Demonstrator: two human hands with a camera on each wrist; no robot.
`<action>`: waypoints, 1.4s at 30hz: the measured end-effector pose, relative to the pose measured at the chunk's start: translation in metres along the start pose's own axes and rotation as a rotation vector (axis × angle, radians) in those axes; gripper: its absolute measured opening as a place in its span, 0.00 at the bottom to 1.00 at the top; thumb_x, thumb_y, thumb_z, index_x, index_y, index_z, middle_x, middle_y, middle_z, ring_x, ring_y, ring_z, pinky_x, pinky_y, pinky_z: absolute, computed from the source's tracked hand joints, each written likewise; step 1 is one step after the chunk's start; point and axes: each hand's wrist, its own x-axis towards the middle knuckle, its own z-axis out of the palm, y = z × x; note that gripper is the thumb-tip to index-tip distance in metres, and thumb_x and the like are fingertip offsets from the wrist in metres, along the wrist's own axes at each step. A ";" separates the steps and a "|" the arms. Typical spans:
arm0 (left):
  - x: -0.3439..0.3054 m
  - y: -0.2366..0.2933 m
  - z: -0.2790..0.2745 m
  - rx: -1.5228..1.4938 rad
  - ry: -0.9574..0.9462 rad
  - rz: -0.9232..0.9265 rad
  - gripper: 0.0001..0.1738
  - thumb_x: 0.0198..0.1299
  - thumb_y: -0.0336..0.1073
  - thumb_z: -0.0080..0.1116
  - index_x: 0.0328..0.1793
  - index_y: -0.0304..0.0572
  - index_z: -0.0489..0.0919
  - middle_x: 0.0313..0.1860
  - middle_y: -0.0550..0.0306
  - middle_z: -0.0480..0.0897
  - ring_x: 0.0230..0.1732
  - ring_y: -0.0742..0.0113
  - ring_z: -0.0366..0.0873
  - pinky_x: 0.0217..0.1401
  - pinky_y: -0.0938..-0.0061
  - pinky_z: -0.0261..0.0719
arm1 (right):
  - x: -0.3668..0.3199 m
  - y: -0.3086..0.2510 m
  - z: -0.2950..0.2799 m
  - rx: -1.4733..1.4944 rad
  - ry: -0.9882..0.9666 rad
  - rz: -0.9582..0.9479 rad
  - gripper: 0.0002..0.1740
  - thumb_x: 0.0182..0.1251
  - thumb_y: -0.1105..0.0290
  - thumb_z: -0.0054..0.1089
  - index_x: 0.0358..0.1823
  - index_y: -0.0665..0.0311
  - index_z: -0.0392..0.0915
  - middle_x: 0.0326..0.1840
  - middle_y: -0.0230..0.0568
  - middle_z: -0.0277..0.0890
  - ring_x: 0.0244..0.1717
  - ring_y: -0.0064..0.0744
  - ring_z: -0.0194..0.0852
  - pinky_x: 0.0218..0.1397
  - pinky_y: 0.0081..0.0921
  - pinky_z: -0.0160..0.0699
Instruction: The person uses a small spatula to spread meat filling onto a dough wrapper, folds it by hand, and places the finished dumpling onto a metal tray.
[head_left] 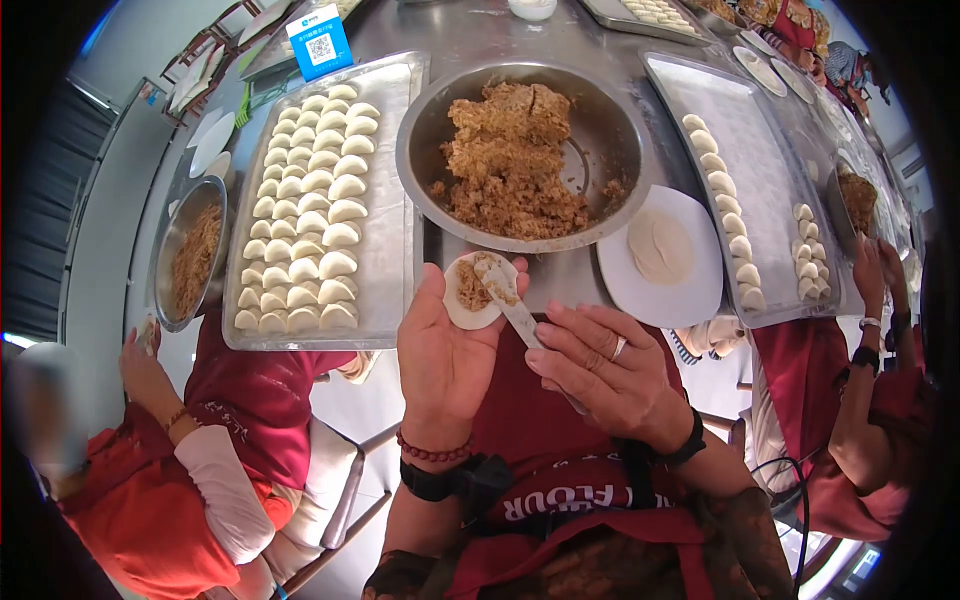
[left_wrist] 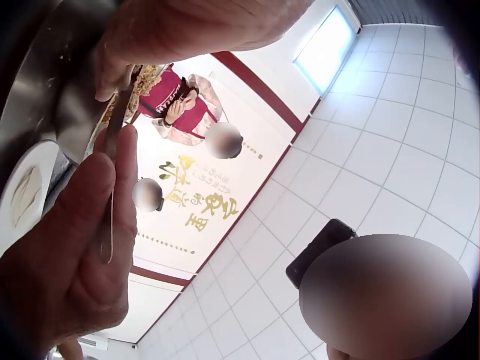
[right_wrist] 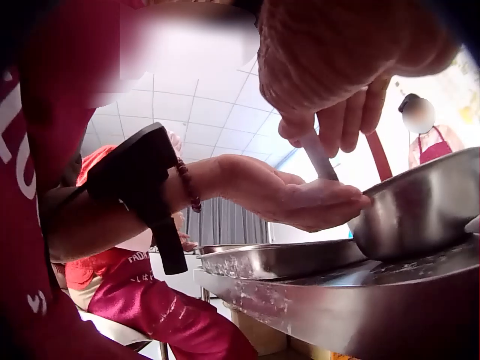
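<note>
My left hand [head_left: 447, 365] is palm up, carrying a round dumpling wrapper [head_left: 484, 319] on its fingers. A brown clump of filling [head_left: 468, 286] sits on the wrapper. My right hand [head_left: 615, 375], with a ring on one finger, pinches a flat, narrow spatula [head_left: 517, 318] between thumb and fingers. The spatula's smeared end lies over the filling. In the left wrist view the spatula [left_wrist: 112, 139] shows edge-on. From the right wrist view the left hand [right_wrist: 292, 199] appears nearly flat. Just beyond both hands stands a steel bowl [head_left: 425, 200] of minced filling [head_left: 515, 150].
A white plate [head_left: 625, 285] with a wrapper [head_left: 660, 248] stands right of the bowl. At left, a tray [head_left: 400, 110] carries rows of dumplings [head_left: 310, 210]; another tray [head_left: 740, 140] lies at right. A blue QR-code sign [head_left: 320, 42] stands behind. People sit on both sides.
</note>
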 end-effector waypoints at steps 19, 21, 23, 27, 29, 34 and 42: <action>-0.011 -0.009 -0.001 0.034 0.010 -0.012 0.32 0.81 0.49 0.27 0.68 0.23 0.64 0.68 0.32 0.70 0.72 0.34 0.66 0.76 0.48 0.68 | -0.011 0.002 -0.015 0.442 0.152 0.401 0.13 0.60 0.74 0.67 0.48 0.62 0.84 0.49 0.42 0.85 0.58 0.45 0.83 0.57 0.36 0.79; -0.012 -0.010 -0.002 0.025 0.009 -0.013 0.31 0.81 0.49 0.27 0.68 0.23 0.64 0.68 0.32 0.70 0.72 0.35 0.66 0.76 0.48 0.68 | -0.013 0.003 -0.013 0.428 0.143 0.372 0.14 0.59 0.74 0.69 0.48 0.61 0.84 0.49 0.41 0.85 0.58 0.45 0.83 0.57 0.36 0.79; -0.011 -0.011 -0.003 0.018 0.011 -0.010 0.31 0.81 0.48 0.28 0.68 0.23 0.64 0.69 0.32 0.70 0.72 0.35 0.66 0.76 0.48 0.68 | -0.013 0.004 -0.013 0.398 0.128 0.333 0.15 0.57 0.73 0.70 0.48 0.60 0.84 0.49 0.40 0.85 0.58 0.44 0.83 0.56 0.36 0.79; -0.012 -0.013 -0.002 0.042 0.023 0.008 0.29 0.81 0.47 0.29 0.68 0.23 0.64 0.68 0.31 0.70 0.72 0.35 0.66 0.77 0.46 0.67 | -0.011 0.002 -0.016 0.305 0.081 0.216 0.17 0.54 0.72 0.72 0.48 0.58 0.84 0.49 0.39 0.85 0.57 0.43 0.83 0.55 0.35 0.80; -0.013 -0.013 -0.003 0.034 0.028 0.010 0.29 0.80 0.47 0.30 0.68 0.24 0.64 0.68 0.31 0.70 0.72 0.35 0.66 0.77 0.46 0.66 | -0.011 0.000 -0.017 0.283 0.068 0.184 0.18 0.54 0.72 0.72 0.48 0.58 0.83 0.49 0.38 0.85 0.57 0.43 0.83 0.55 0.35 0.80; -0.013 -0.015 -0.006 0.063 0.007 0.011 0.29 0.80 0.47 0.30 0.67 0.23 0.65 0.66 0.32 0.72 0.71 0.35 0.67 0.77 0.46 0.68 | -0.012 0.001 -0.023 0.279 0.106 0.219 0.19 0.54 0.71 0.72 0.49 0.56 0.83 0.49 0.38 0.85 0.57 0.42 0.83 0.53 0.36 0.81; -0.016 -0.018 -0.004 0.121 0.017 -0.010 0.31 0.80 0.50 0.29 0.65 0.24 0.67 0.64 0.34 0.73 0.69 0.36 0.69 0.74 0.47 0.70 | -0.014 0.000 -0.015 0.239 0.119 0.157 0.20 0.51 0.71 0.74 0.48 0.56 0.83 0.49 0.36 0.85 0.57 0.42 0.83 0.52 0.35 0.82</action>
